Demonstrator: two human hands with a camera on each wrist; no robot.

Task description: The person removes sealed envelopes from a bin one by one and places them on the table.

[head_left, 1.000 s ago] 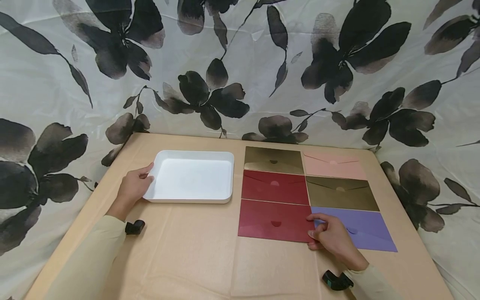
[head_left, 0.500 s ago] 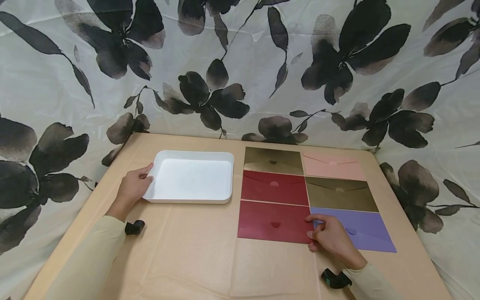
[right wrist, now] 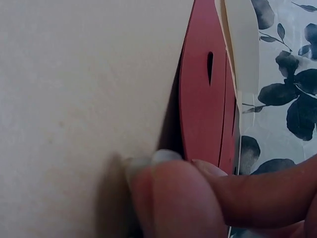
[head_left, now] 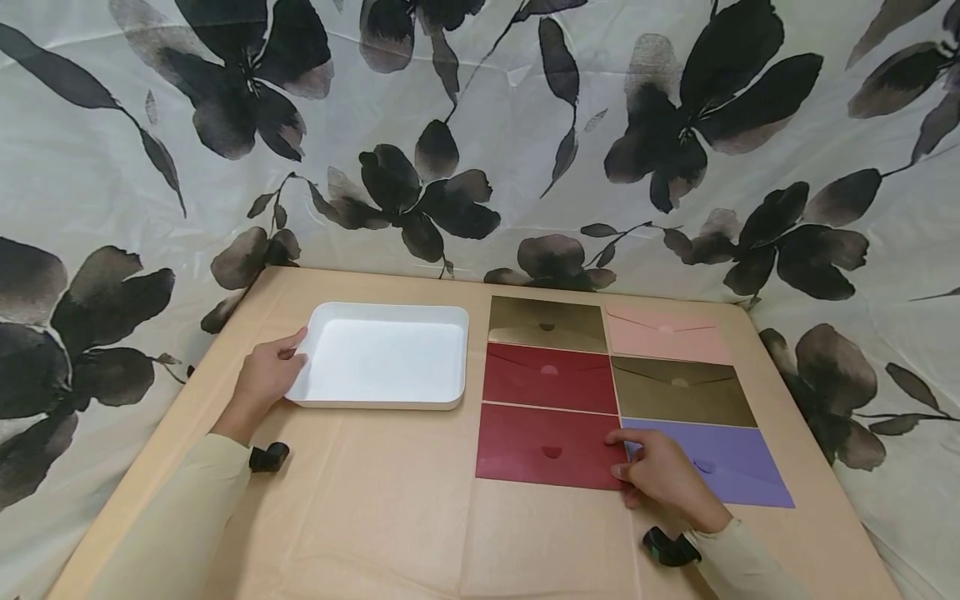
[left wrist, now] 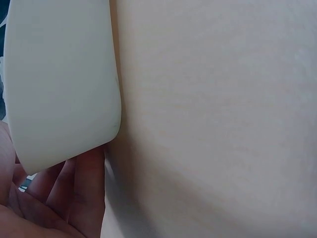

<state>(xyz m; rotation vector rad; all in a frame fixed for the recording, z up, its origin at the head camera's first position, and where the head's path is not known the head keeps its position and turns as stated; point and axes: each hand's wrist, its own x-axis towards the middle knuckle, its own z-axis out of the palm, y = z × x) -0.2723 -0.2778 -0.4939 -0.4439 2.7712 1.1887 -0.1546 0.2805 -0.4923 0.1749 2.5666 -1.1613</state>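
Observation:
In the head view a white shallow tray (head_left: 384, 357) lies on the left half of the table. My left hand (head_left: 261, 379) grips its left edge, thumb at the rim; the left wrist view has the fingers (left wrist: 89, 188) against the tray's outer wall (left wrist: 64, 89). On the right, my right hand (head_left: 667, 475) pinches the right edge of the nearest red envelope (head_left: 551, 446). Seen from the right wrist, that envelope (right wrist: 205, 104) bows slightly, with shadow beneath it. The purple envelope (head_left: 738, 467) is partly hidden under this hand.
Behind the held envelope lie another red envelope (head_left: 551, 379) and a gold one (head_left: 547, 323). A second gold envelope (head_left: 686, 400) and a pink one (head_left: 663, 337) form the right column. The wooden-looking table (head_left: 375, 517) ends at a floral cloth (head_left: 480, 125) behind.
The right hand's fingertips have shifted slightly left over the red envelope's edge. The left hand and tray stay where they were.

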